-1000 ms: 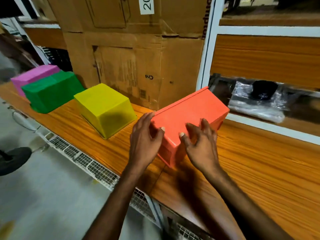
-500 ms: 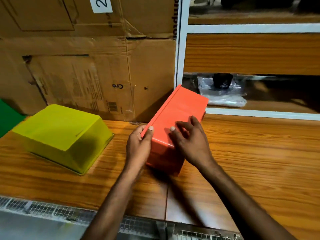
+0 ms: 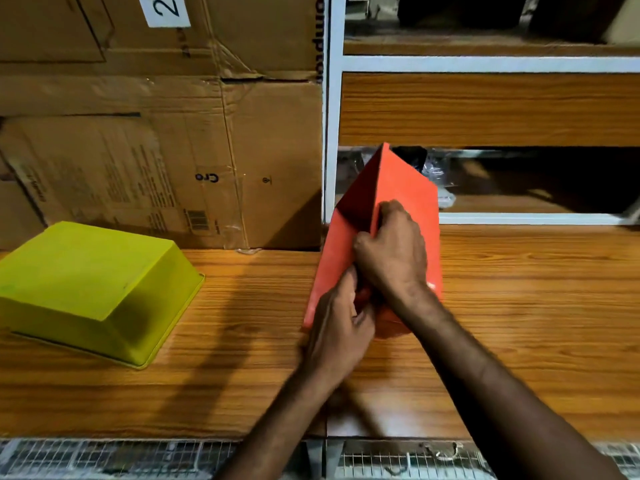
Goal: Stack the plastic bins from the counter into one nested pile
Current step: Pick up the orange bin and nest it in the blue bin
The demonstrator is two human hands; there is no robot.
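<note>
An orange plastic bin (image 3: 405, 188) stands tipped up on its near end on the wooden counter (image 3: 242, 341), its far end raised toward the shelf. My right hand (image 3: 391, 251) grips the bin's upper face and edge with curled fingers. My left hand (image 3: 339, 327) holds the bin's lower near corner, fingers curled around it. A yellow-green bin (image 3: 90, 289) lies upside down on the counter to the left, apart from both hands.
Large cardboard boxes (image 3: 156, 133) stand against the back left of the counter. A white-framed shelf unit (image 3: 485, 64) with wooden panels rises at the back right, with plastic-wrapped items (image 3: 436, 168) behind the bin. Wire mesh (image 3: 104, 459) runs along the counter's front edge.
The orange bin has tilted up from lying flat, its far end lifting. Both hands shifted from resting on its top to gripping its near end. The view moved closer and rightward.
</note>
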